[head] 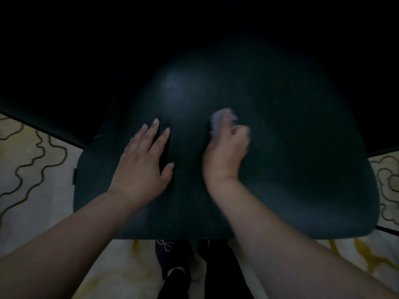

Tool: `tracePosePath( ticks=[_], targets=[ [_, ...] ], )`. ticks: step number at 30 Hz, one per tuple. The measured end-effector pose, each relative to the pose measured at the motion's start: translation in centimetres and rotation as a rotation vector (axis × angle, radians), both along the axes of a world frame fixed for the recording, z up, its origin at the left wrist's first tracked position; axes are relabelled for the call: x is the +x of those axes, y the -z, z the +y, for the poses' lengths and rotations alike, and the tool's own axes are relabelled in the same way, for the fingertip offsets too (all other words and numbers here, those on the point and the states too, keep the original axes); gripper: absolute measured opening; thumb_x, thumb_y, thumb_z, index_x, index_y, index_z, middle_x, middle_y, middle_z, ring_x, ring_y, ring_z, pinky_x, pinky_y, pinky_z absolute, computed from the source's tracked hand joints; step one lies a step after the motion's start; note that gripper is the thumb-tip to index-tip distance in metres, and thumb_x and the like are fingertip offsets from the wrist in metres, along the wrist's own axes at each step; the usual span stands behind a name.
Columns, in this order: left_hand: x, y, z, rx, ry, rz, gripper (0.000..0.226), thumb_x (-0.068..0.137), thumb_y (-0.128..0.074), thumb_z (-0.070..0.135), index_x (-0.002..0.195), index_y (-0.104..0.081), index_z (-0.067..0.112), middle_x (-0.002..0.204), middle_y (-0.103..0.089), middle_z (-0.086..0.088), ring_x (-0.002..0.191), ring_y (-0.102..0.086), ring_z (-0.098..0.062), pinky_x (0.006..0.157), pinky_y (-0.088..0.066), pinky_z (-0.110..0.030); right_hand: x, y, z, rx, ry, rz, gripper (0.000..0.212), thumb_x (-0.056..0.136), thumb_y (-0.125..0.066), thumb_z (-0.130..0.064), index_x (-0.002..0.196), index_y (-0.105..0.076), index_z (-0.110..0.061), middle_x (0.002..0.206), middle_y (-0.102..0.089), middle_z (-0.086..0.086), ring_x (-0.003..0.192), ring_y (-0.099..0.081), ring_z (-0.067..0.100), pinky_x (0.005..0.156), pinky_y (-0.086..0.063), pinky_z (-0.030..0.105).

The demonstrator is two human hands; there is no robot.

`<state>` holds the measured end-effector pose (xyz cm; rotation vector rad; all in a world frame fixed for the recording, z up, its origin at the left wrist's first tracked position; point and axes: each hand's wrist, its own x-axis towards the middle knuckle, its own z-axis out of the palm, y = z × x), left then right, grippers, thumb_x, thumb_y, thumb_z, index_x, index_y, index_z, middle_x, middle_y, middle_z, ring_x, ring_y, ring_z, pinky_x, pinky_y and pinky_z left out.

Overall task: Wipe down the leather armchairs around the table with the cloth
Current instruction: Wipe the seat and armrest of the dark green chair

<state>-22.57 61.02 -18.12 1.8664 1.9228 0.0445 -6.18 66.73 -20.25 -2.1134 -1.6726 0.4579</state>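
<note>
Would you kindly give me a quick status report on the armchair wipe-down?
Left hand flat on dark armchair, fingers straight. Right hand grips pale cloth, pressed to the leather. Nothing in the way.

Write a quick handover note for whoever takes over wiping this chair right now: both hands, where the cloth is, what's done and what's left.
Left hand: fingers straight, resting flat on the dark leather armchair.
Right hand: curled round the pale cloth, which is bunched against the leather near the middle; the hand is motion-blurred.
Done: cannot be judged; the picture is dim and shows no clear wiped or unwiped areas.
Left: probably the rest of this chair's surface. Other chairs and the table are not in view, so check them.
Note: your feet stand on the patterned carpet close against the chair.
</note>
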Motion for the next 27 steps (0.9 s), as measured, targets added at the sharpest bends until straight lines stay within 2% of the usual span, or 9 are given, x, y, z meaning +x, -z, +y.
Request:
tracePosePath(
  ticks=[3, 5, 6, 10, 13, 16, 21, 27],
  targets=[
    [-0.2, 0.1, 0.1, -0.017, 0.007, -0.004, 0.077, 0.088, -0.053, 0.042, 0.153, -0.014, 0.025, 0.161, 0.003, 0.003, 0.147, 0.003, -0.017, 0.119, -0.013, -0.044, -4.2, -0.5, -2.7, -0.004, -0.321, 0.039, 0.076, 0.077, -0.062, -0.005, 0.146, -0.033, -0.017, 0.109, -0.047, 0.017, 0.095, -0.046, 0.032, 0.081, -0.039, 0.04],
    [-0.4, 0.2, 0.1, -0.007, 0.019, -0.003, 0.077, 0.088, -0.051, 0.044, 0.153, -0.014, 0.025, 0.161, 0.001, 0.002, 0.147, 0.002, -0.017, 0.119, -0.014, -0.043, -2.5, -0.4, -2.0, 0.007, -0.388, 0.02, 0.076, 0.077, -0.061, -0.003, 0.146, -0.033, -0.019, 0.109, -0.048, 0.018, 0.095, -0.047, 0.034, 0.082, -0.04, 0.043],
    [-0.4, 0.2, 0.1, 0.001, 0.025, 0.001, 0.077, 0.088, -0.052, 0.045, 0.153, -0.015, 0.025, 0.161, 0.0, 0.002, 0.147, 0.001, -0.018, 0.119, -0.015, -0.043, -0.8, -0.3, -1.4, 0.01, -0.368, -0.015, 0.073, 0.079, -0.059, -0.003, 0.146, -0.034, -0.02, 0.11, -0.048, 0.019, 0.095, -0.048, 0.036, 0.082, -0.04, 0.044],
    [-0.5, 0.1, 0.0, 0.003, 0.037, 0.006, 0.078, 0.088, -0.055, 0.046, 0.153, -0.017, 0.025, 0.161, -0.002, 0.002, 0.148, -0.002, -0.018, 0.118, -0.018, -0.043, 7.0, -0.6, 0.8, -0.023, -0.044, -0.04, 0.062, 0.086, -0.052, -0.006, 0.144, -0.037, -0.022, 0.113, -0.044, 0.018, 0.101, -0.045, 0.033, 0.086, -0.038, 0.038],
    [-0.7, -0.8, 0.4, -0.043, 0.057, 0.018, 0.076, 0.09, -0.054, 0.045, 0.153, -0.017, 0.024, 0.161, -0.002, 0.002, 0.147, -0.001, -0.018, 0.119, -0.014, -0.039, 7.7, -1.1, 0.9, -0.075, -0.036, -0.05, 0.066, 0.087, -0.053, -0.004, 0.146, -0.034, -0.026, 0.112, -0.041, 0.015, 0.101, -0.042, 0.029, 0.094, -0.036, 0.038],
    [-0.9, -3.3, 0.9, -0.086, 0.035, 0.051, 0.074, 0.092, -0.053, 0.041, 0.153, -0.018, 0.02, 0.161, -0.003, 0.0, 0.147, -0.002, -0.019, 0.12, -0.012, -0.038, 6.9, -2.7, 1.5, -0.182, 0.015, 0.073, 0.061, 0.09, -0.053, -0.007, 0.144, -0.036, -0.03, 0.115, -0.039, 0.011, 0.103, -0.045, 0.028, 0.095, -0.039, 0.034],
    [-1.3, -10.5, 2.0, -0.073, 0.028, 0.105, 0.072, 0.093, -0.052, 0.037, 0.153, -0.017, 0.017, 0.16, -0.011, -0.004, 0.147, -0.01, -0.023, 0.12, -0.01, -0.036, 6.3, -9.2, 1.6, -0.203, 0.142, 0.412, 0.053, 0.095, -0.053, -0.014, 0.141, -0.039, -0.036, 0.108, -0.033, -0.002, 0.093, -0.056, 0.024, 0.089, -0.052, 0.041],
    [-1.8, -20.5, 3.6, -0.047, -0.005, 0.147, 0.07, 0.096, -0.047, 0.042, 0.153, -0.013, 0.019, 0.158, -0.022, -0.001, 0.146, -0.015, -0.021, 0.119, -0.012, -0.035, 6.9, -19.5, 2.7, -0.265, 0.177, 0.566, 0.048, 0.095, -0.052, -0.021, 0.139, -0.041, -0.035, 0.11, -0.034, -0.004, 0.093, -0.062, 0.024, 0.094, -0.051, 0.04]
  ],
)
